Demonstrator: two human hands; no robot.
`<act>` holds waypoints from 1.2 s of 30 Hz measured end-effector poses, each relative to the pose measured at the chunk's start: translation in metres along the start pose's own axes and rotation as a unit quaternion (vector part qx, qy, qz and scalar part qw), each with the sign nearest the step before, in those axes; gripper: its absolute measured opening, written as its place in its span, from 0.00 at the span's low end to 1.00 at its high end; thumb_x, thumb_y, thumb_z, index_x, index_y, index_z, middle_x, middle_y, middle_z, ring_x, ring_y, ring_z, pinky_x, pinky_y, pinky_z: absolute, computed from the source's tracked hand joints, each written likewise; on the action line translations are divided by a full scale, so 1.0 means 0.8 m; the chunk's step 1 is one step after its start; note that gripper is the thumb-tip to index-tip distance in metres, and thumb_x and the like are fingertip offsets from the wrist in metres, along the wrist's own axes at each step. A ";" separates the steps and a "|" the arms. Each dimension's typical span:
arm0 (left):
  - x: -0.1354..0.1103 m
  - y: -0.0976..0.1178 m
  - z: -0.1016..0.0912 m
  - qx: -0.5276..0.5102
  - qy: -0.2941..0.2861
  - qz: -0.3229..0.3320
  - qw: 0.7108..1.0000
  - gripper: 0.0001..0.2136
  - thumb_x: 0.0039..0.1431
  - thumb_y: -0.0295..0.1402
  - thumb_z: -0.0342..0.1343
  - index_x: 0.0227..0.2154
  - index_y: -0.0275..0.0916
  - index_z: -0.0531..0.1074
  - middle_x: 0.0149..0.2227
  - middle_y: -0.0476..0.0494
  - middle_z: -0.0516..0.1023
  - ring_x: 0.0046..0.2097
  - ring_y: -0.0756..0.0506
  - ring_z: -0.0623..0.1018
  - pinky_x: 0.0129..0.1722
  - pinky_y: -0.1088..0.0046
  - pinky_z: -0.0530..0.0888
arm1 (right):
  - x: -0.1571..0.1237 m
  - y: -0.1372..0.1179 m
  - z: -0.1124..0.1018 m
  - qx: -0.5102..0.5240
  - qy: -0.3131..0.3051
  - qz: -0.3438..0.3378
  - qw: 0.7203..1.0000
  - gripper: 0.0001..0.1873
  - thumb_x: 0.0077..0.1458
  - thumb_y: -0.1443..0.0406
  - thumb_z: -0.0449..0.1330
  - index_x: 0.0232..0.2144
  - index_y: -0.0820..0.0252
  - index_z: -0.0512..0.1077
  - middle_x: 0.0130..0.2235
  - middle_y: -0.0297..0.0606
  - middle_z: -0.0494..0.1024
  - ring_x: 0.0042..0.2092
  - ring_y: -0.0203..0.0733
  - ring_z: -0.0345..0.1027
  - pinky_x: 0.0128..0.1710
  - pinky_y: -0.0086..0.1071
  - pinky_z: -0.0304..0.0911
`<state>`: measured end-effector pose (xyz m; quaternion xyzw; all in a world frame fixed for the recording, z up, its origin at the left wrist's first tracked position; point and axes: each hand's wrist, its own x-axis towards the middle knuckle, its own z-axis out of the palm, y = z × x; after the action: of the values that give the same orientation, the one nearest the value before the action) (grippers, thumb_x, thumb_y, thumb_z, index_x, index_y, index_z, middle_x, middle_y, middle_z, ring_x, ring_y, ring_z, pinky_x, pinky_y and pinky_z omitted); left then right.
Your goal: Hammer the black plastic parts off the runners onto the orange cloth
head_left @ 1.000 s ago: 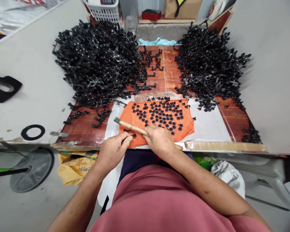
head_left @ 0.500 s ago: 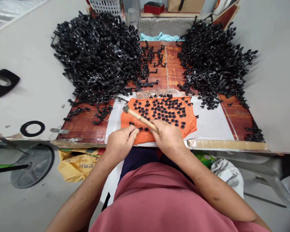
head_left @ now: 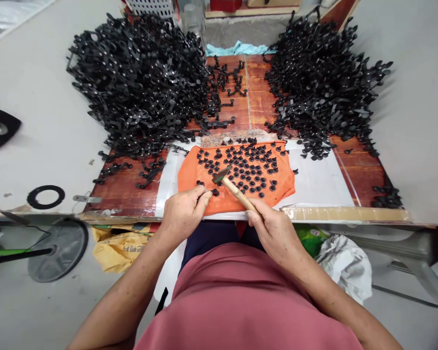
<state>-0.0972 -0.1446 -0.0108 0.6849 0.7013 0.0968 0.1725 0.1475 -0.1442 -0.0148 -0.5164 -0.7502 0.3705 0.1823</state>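
Left hand [head_left: 184,209] pinches a partly hidden black part [head_left: 215,192] on the orange cloth [head_left: 190,171]; right hand [head_left: 273,227] grips a hammer [head_left: 240,195] over the cloth, butt concealed; white sheet [head_left: 317,182] extends past the cloth's right edge

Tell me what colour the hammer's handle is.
The handle is light tan, clearest in the head view.

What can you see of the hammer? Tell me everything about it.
The hammer has a slim, pale handle that looks wooden and a dark, greenish head, apparently metal. The right hand grips the handle's near end. It slants away to the left, its head over the orange cloth and small black pieces; whether it touches them is unclear.
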 end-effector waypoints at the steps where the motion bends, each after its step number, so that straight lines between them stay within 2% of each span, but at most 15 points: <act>1: 0.000 0.001 0.001 0.008 0.002 0.001 1.000 0.17 0.72 0.42 0.43 0.35 0.42 0.75 0.31 0.47 0.81 0.35 0.44 0.80 0.34 0.71 0.63 | 0.000 0.001 0.000 0.002 0.000 0.003 1.000 0.18 0.70 0.61 0.48 0.53 0.56 0.74 0.28 0.31 0.75 0.30 0.40 0.70 0.33 0.30 0.60; 5: 0.000 0.002 0.003 0.050 0.007 0.005 0.999 0.18 0.72 0.42 0.44 0.36 0.42 0.77 0.35 0.45 0.84 0.38 0.43 0.82 0.34 0.70 0.65 | 0.000 0.004 -0.003 0.004 0.003 0.004 1.000 0.16 0.70 0.62 0.49 0.51 0.56 0.75 0.28 0.30 0.74 0.28 0.39 0.68 0.32 0.30 0.59; 10: 0.001 -0.004 0.005 0.050 0.023 0.022 0.998 0.16 0.71 0.40 0.46 0.39 0.43 0.80 0.39 0.46 0.86 0.41 0.42 0.83 0.36 0.69 0.69 | -0.002 0.007 -0.001 -0.009 0.003 -0.003 1.000 0.19 0.71 0.62 0.49 0.57 0.55 0.73 0.29 0.31 0.77 0.30 0.40 0.72 0.32 0.30 0.60; 15: 0.001 -0.007 0.011 0.060 0.030 0.029 0.997 0.16 0.70 0.40 0.48 0.40 0.43 0.82 0.40 0.46 0.87 0.41 0.42 0.84 0.36 0.70 0.72 | -0.006 0.013 -0.005 -0.069 0.010 -0.027 0.997 0.21 0.71 0.63 0.49 0.62 0.54 0.71 0.40 0.37 0.85 0.35 0.43 0.78 0.35 0.32 0.64; 19: 0.000 -0.006 0.010 0.078 0.018 0.019 0.997 0.16 0.71 0.40 0.48 0.41 0.44 0.82 0.40 0.45 0.87 0.41 0.42 0.84 0.36 0.69 0.72 | -0.012 0.011 -0.019 -0.125 0.039 -0.062 0.989 0.25 0.72 0.63 0.50 0.68 0.53 0.65 0.50 0.42 0.84 0.40 0.46 0.80 0.38 0.35 0.69; 24: 0.006 -0.001 0.004 0.054 -0.014 0.005 0.998 0.17 0.71 0.40 0.48 0.44 0.45 0.82 0.45 0.45 0.87 0.44 0.41 0.84 0.38 0.69 0.72 | -0.022 0.002 -0.026 -0.133 0.067 -0.117 0.982 0.27 0.73 0.62 0.48 0.72 0.50 0.58 0.46 0.41 0.84 0.41 0.42 0.79 0.41 0.33 0.71; 28: 0.008 0.001 0.005 0.043 -0.025 0.001 0.999 0.16 0.71 0.40 0.48 0.45 0.44 0.82 0.44 0.43 0.87 0.43 0.41 0.84 0.37 0.70 0.71 | -0.018 0.000 -0.016 -0.216 0.022 -0.109 0.970 0.27 0.73 0.64 0.47 0.71 0.52 0.61 0.38 0.40 0.83 0.36 0.43 0.78 0.35 0.32 0.71; 30: 0.007 0.001 0.006 0.038 -0.024 -0.002 0.999 0.16 0.71 0.40 0.48 0.44 0.44 0.82 0.43 0.43 0.87 0.42 0.41 0.84 0.36 0.70 0.70 | -0.018 0.000 -0.014 -0.214 0.025 -0.118 0.969 0.27 0.73 0.64 0.47 0.71 0.52 0.60 0.39 0.40 0.83 0.36 0.43 0.78 0.36 0.32 0.71; 33: 0.004 0.000 0.009 0.026 -0.018 0.003 0.999 0.16 0.72 0.40 0.48 0.43 0.44 0.81 0.42 0.44 0.87 0.42 0.42 0.84 0.36 0.71 0.70 | -0.021 0.002 -0.013 -0.173 0.077 -0.131 0.973 0.28 0.74 0.63 0.47 0.73 0.52 0.56 0.44 0.42 0.84 0.41 0.42 0.79 0.42 0.32 0.71; 36: 0.003 -0.001 0.011 0.038 -0.013 0.007 0.999 0.16 0.72 0.40 0.47 0.43 0.43 0.81 0.42 0.43 0.86 0.42 0.42 0.83 0.36 0.70 0.69 | -0.025 0.007 -0.011 -0.205 0.062 -0.121 0.969 0.27 0.73 0.64 0.47 0.72 0.52 0.58 0.43 0.42 0.84 0.38 0.43 0.80 0.37 0.31 0.71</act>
<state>-0.0949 -0.1434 -0.0191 0.6968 0.6975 0.0626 0.1549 0.1648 -0.1585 -0.0109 -0.4703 -0.8543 0.1509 0.1622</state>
